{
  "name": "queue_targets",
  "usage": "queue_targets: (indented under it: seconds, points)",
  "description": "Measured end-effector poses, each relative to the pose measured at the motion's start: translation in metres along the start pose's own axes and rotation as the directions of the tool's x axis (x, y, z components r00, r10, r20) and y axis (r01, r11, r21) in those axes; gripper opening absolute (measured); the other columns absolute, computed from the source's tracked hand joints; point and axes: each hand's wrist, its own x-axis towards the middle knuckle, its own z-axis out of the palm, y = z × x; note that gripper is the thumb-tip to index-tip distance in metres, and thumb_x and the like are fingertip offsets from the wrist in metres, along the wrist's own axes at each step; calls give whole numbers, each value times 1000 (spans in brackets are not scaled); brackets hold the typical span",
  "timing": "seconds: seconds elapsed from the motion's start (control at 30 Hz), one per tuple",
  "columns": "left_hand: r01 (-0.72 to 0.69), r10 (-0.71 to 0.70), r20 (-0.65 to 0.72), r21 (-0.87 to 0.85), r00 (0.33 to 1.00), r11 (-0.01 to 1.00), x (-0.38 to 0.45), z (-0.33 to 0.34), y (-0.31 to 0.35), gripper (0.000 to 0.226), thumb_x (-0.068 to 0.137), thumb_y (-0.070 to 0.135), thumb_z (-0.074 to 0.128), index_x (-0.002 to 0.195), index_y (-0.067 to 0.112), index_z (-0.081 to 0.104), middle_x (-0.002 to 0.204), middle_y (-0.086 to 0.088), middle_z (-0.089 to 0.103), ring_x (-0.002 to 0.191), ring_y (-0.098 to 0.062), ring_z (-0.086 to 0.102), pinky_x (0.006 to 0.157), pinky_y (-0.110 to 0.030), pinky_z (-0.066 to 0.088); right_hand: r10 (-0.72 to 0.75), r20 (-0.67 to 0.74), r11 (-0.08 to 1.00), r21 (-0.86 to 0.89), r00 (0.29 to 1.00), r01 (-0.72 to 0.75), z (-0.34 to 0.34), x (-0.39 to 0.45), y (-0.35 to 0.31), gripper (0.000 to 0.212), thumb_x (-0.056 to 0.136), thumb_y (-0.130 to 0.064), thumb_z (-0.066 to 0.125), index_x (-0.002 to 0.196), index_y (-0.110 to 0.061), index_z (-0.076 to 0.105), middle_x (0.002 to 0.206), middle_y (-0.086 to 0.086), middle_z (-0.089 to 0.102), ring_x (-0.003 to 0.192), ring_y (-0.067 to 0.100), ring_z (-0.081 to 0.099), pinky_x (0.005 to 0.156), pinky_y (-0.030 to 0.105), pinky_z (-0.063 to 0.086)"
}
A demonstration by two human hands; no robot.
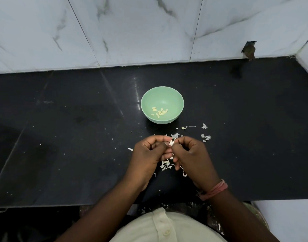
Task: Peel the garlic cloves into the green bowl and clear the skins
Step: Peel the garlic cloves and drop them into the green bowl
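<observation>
Item: garlic clove (171, 142), which I am pinching between left hand (149, 152) and right hand (190, 154), both grips curling onto it. Green bowl (146, 95) is lying at twelve o'clock, nearly equidistant from both hands; skins (206, 137) are littering the tabletop (71, 128).

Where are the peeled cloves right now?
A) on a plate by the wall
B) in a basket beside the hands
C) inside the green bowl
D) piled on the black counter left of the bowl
C: the pale peeled cloves lie on the bottom of the green bowl, while only thin white skins are scattered on the black counter around the left hand and right hand, whose fingers pinch a clove between them.
</observation>
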Motion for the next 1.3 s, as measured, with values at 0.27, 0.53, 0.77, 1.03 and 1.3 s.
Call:
queue_targets:
  seconds: [0.27,0.53,0.77,1.03,1.3]
  points:
    - [76,-74,17,-133,997,988,-2,-1,2,12,89,-2,68,98,2,75,90,-17,73,77,-17,69,74,-23,60,18,49,996,85,999,-22,-3,-1,3,12,95,-6,57,87,-2,65,58,14,59,41,21,49,45,27,42]
    - [38,-42,-32,-119,999,992,-4,-3,-3,17,85,-8,70,100,-1,71,83,-12,72,78,-18,70,73,-25,60,-58,-44,996,-73,997,54,-9,1,14,30,96,-24,41,82,-3,58,64,16,57,50,25,50,48,35,43]
    - [-19,14,-85,-59,996,998,-6,-4,-4,17,84,-5,74,98,3,77,94,-20,75,85,-21,71,76,-25,59,-248,-110,923,-330,962,200,-7,5,23,12,95,-11,65,100,-22,67,88,-6,69,76,6,64,71,25,54]
    - [-102,119,-87,178,989,979,-9,-6,-5,14,83,5,78,91,16,79,86,-10,77,81,-24,72,87,-46,58,-262,-59,926,-297,963,234,-3,-2,9,8,87,-17,73,84,-24,77,73,-9,73,66,12,69,69,43,61]
    - [-120,132,-38,218,991,968,-12,-5,-6,14,84,5,77,92,16,79,86,-9,78,88,-35,74,89,-50,59,-183,-2,954,-240,983,178,0,-9,4,11,88,-6,70,77,-9,68,58,-7,66,49,2,55,53,19,45]
